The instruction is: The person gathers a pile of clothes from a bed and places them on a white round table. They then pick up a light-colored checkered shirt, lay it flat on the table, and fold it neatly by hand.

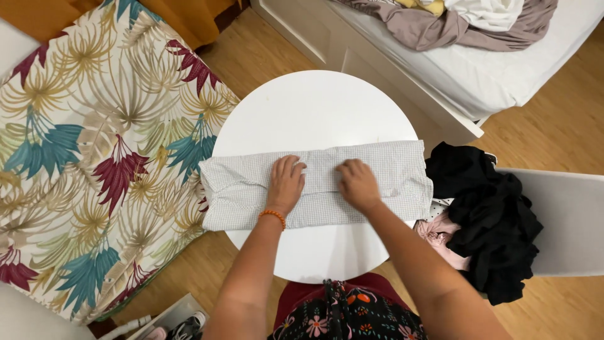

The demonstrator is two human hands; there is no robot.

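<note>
A pale grey checked garment (390,173), folded into a long strip, lies across the round white table (314,107). My left hand (286,182), with an orange bead bracelet at the wrist, presses flat on the strip left of its middle, fingers spread. My right hand (357,184) rests on the cloth just right of the middle, fingers curled down onto the fabric. Neither hand lifts the cloth.
A leaf-patterned cover (94,157) drapes the seat on the left. A heap of black (491,214) and pink (440,233) clothes sits on a white surface at right. A bed (503,75) with more clothes stands behind. Wooden floor surrounds the table.
</note>
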